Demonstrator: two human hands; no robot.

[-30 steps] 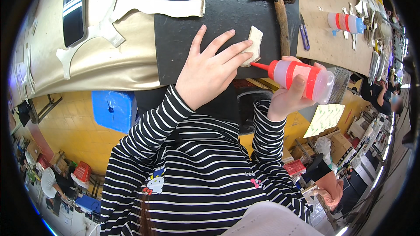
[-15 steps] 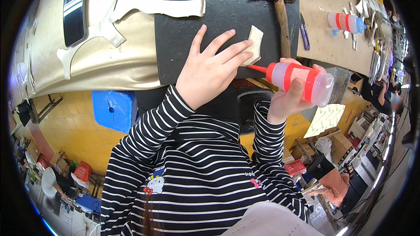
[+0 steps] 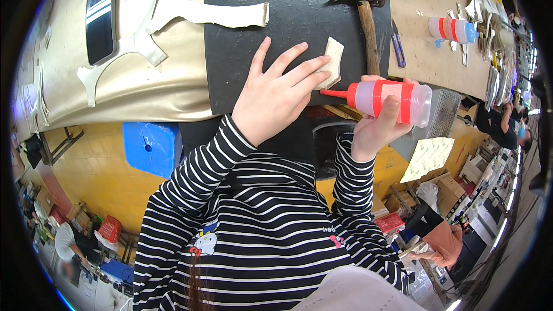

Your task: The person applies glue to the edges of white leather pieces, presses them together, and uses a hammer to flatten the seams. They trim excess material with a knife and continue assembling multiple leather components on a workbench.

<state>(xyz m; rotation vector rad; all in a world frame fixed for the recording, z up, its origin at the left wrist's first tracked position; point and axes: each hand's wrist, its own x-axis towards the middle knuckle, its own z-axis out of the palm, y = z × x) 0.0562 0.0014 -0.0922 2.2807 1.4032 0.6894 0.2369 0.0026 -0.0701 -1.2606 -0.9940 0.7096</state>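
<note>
A small cream-coloured piece (image 3: 331, 64), slightly curved, lies on the black mat (image 3: 294, 40). My left hand (image 3: 279, 89) is flat with its fingers spread, two fingertips resting on the left side of that piece. In my right hand (image 3: 379, 124) is a squeeze bottle (image 3: 389, 101) with red bands and a long red nozzle, tipped onto its side. The nozzle points left, its tip close to the piece's near end by my left fingers. Whether the tip touches the piece, I cannot tell.
A hammer (image 3: 367, 31) lies right of the piece, beside a utility knife (image 3: 397, 46). Another squeeze bottle (image 3: 452, 30) with a blue cap rests at the far right. White cut-out pieces (image 3: 224, 15) and a phone (image 3: 101, 21) lie left; a blue stool (image 3: 151, 148) stands below.
The squeeze bottle has shifted slightly left and become more level, its nozzle tip moving left along the piece's near end. My left hand stays in about the same place on the piece.
</note>
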